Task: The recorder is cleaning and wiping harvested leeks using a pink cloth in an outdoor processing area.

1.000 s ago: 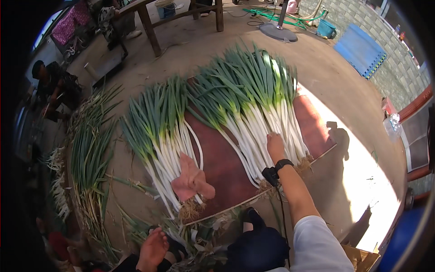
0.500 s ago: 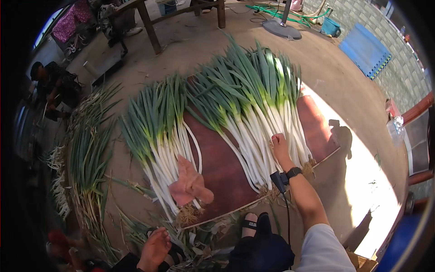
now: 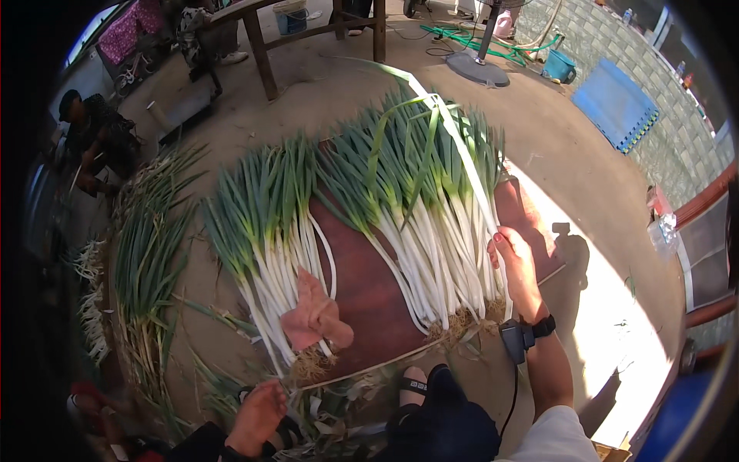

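Over the right edge of the big leek pile (image 3: 427, 239), my right hand (image 3: 514, 262) pinches one long leek (image 3: 473, 173) by its white stem. This leek's pale green leaves bend across the top of the pile to the left. A black wristband and a small black box with a cable sit on my right wrist. My left hand (image 3: 258, 414) hangs low near my knee, fingers loosely curled, with nothing visible in them. A smaller leek bunch (image 3: 265, 208) lies to the left, with a crumpled pink cloth or glove (image 3: 309, 312) over its white stems.
Both bunches rest on a reddish-brown board (image 3: 366, 285). More leeks (image 3: 150, 262) with withered leaves lie on the far left, near a crouching person (image 3: 96, 142). Leaf scraps surround my feet. Behind stand a wooden table (image 3: 265, 58), a round black base (image 3: 476, 68) and blue panels (image 3: 616, 104).
My right hand has moved right and lifted one leek from the pile, swinging its leaves up over the others. My left hand has stayed low, shifting only slightly.
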The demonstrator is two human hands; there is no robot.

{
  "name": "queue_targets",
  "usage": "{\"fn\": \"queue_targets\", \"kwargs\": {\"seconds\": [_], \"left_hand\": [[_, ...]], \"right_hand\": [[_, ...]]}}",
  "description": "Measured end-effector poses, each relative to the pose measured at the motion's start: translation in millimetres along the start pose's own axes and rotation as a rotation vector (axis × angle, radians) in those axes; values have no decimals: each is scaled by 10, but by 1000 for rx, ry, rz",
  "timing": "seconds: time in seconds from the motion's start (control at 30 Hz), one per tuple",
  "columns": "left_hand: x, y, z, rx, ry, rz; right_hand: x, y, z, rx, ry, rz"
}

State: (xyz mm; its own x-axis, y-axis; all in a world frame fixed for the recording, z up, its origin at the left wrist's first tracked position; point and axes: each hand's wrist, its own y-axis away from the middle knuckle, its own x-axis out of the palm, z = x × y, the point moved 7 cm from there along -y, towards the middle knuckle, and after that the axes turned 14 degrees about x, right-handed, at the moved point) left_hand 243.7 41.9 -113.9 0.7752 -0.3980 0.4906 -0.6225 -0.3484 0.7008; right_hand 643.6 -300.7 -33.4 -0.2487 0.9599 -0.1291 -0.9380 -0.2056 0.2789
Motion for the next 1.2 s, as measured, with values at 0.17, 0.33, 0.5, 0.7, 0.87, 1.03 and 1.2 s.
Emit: {"fn": "queue_targets", "kwargs": {"seconds": [0.17, 0.33, 0.5, 0.7, 0.87, 1.03, 1.2], "left_hand": [[219, 169, -119, 117, -165, 130], [886, 457, -511, 302, -595, 430], [2022, 693, -817, 571, -679, 810], [2767, 1013, -1027, 1141, -650, 745], [2331, 983, -1301, 1283, -352, 472], [2268, 1076, -1150, 1273, -882, 473], [1886, 1071, -1470, 1721, -1115, 455]], "right_hand": [[-334, 534, 518, -66, -4, -187], [-316, 1276, 1200, -158, 191, -72], [-265, 1915, 1504, -128, 384, -104], [-168, 2763, 1935, -229, 483, -123], [62, 3023, 2076, -364, 622, -128], [46, 3179, 2125, -346, 655, -105], [170, 3244, 2220, -297, 673, -95]]}}
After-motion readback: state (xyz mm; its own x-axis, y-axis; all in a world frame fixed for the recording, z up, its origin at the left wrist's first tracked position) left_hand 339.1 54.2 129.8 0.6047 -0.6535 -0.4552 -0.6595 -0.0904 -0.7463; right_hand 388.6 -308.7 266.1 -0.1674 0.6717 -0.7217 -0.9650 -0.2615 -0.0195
